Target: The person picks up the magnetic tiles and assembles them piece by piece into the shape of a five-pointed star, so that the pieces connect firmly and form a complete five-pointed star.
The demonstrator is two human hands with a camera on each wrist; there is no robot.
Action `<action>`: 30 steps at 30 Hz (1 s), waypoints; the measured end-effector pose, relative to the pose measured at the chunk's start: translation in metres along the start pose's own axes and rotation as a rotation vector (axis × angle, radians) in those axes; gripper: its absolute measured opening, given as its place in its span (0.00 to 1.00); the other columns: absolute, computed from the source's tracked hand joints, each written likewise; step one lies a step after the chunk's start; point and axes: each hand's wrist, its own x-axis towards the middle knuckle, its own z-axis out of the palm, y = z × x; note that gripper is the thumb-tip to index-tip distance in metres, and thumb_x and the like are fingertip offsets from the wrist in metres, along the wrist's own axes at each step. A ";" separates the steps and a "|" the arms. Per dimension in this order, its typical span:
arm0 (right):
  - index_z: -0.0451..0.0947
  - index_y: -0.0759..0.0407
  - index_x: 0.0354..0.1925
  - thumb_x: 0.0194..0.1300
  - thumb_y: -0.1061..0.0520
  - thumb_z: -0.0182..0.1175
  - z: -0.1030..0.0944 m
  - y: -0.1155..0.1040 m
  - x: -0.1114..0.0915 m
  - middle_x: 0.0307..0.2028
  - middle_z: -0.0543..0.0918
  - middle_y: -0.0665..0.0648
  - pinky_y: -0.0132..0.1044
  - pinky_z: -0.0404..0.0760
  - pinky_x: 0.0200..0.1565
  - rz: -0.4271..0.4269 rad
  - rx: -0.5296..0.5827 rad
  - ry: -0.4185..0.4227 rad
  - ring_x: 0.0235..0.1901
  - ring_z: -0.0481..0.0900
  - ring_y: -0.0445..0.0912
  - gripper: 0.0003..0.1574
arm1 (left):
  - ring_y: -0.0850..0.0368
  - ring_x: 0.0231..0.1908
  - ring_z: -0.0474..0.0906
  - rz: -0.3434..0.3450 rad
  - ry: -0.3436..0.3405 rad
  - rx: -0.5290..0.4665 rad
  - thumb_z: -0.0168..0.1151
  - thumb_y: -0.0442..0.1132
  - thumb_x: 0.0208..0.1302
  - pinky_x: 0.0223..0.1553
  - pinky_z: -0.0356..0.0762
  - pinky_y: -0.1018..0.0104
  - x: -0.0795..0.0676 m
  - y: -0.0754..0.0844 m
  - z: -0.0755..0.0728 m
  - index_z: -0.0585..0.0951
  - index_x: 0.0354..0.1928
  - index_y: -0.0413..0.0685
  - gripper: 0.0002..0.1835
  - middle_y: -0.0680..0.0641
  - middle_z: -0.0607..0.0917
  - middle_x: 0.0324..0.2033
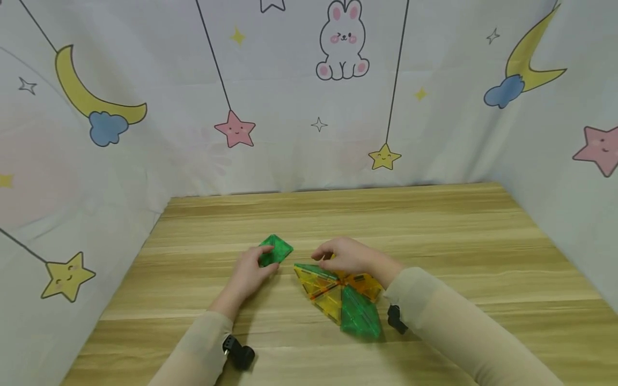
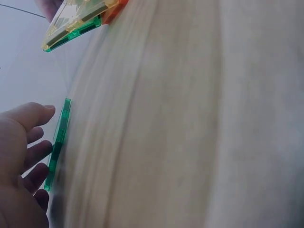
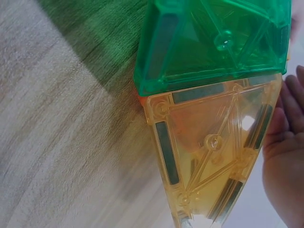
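A flat green magnetic tile piece (image 1: 281, 251), diamond-shaped, lies on the table at the left. My left hand (image 1: 250, 271) reaches over its near side; in the left wrist view the fingertips (image 2: 45, 149) touch the tile and the thumb stands apart. To its right stands a raised magnetic-tile structure of yellow tiles (image 1: 329, 303), green tiles (image 1: 359, 316) and orange parts (image 1: 368, 285). Over the structure's far side is my right hand (image 1: 350, 255), its fingers loosely bent. In the right wrist view that hand (image 3: 287, 147) shows beside a yellow tile, with no tile visibly gripped.
The wooden tabletop (image 1: 434, 225) spreads around the pieces. A white cloth (image 1: 299, 96) printed with moons, stars and a rabbit hangs along its back and sides. Small black cameras (image 1: 240, 354) sit on both wrists.
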 end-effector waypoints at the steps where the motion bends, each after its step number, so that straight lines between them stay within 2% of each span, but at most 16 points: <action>1: 0.76 0.59 0.56 0.68 0.55 0.53 0.000 0.000 0.000 0.50 0.80 0.52 0.40 0.74 0.48 0.000 -0.002 0.004 0.47 0.76 0.44 0.20 | 0.40 0.57 0.67 0.002 -0.001 0.009 0.66 0.41 0.58 0.55 0.66 0.47 -0.001 -0.001 0.000 0.75 0.58 0.40 0.26 0.37 0.77 0.53; 5: 0.76 0.58 0.56 0.68 0.55 0.54 0.001 -0.001 -0.001 0.50 0.80 0.51 0.39 0.75 0.47 -0.001 -0.012 0.015 0.47 0.76 0.44 0.20 | 0.42 0.56 0.67 0.027 -0.012 -0.008 0.67 0.40 0.57 0.56 0.64 0.47 -0.008 -0.008 -0.004 0.77 0.56 0.41 0.25 0.41 0.79 0.50; 11: 0.76 0.58 0.56 0.68 0.54 0.54 0.002 -0.002 -0.001 0.51 0.79 0.51 0.40 0.74 0.47 -0.013 -0.020 0.016 0.47 0.76 0.44 0.20 | 0.43 0.54 0.70 0.100 -0.029 0.057 0.69 0.39 0.54 0.55 0.64 0.47 -0.024 -0.016 -0.009 0.79 0.54 0.42 0.23 0.44 0.81 0.47; 16: 0.74 0.58 0.59 0.68 0.56 0.54 0.007 -0.014 0.002 0.54 0.78 0.52 0.41 0.74 0.50 -0.021 -0.021 0.018 0.50 0.75 0.46 0.22 | 0.45 0.52 0.72 0.127 -0.056 0.060 0.70 0.39 0.53 0.52 0.68 0.49 -0.036 -0.017 -0.012 0.79 0.53 0.43 0.23 0.45 0.81 0.47; 20: 0.74 0.59 0.59 0.67 0.56 0.55 0.019 -0.028 0.005 0.54 0.78 0.54 0.43 0.69 0.55 -0.062 -0.132 0.050 0.54 0.74 0.48 0.22 | 0.48 0.49 0.73 0.124 -0.086 0.045 0.70 0.39 0.54 0.47 0.71 0.53 -0.046 -0.015 -0.014 0.79 0.53 0.44 0.23 0.44 0.80 0.48; 25: 0.74 0.58 0.58 0.62 0.49 0.62 0.036 -0.045 0.003 0.53 0.79 0.53 0.45 0.61 0.57 -0.105 -0.312 0.124 0.54 0.73 0.46 0.28 | 0.53 0.45 0.74 0.101 -0.107 0.069 0.70 0.40 0.53 0.43 0.72 0.57 -0.055 -0.011 -0.014 0.78 0.55 0.48 0.25 0.46 0.79 0.48; 30: 0.75 0.51 0.59 0.58 0.41 0.64 0.052 -0.056 -0.001 0.53 0.79 0.49 0.48 0.65 0.52 -0.045 -0.380 0.145 0.52 0.70 0.48 0.33 | 0.54 0.45 0.72 0.100 -0.152 0.060 0.70 0.42 0.53 0.43 0.71 0.57 -0.062 -0.006 -0.014 0.77 0.56 0.51 0.26 0.47 0.78 0.48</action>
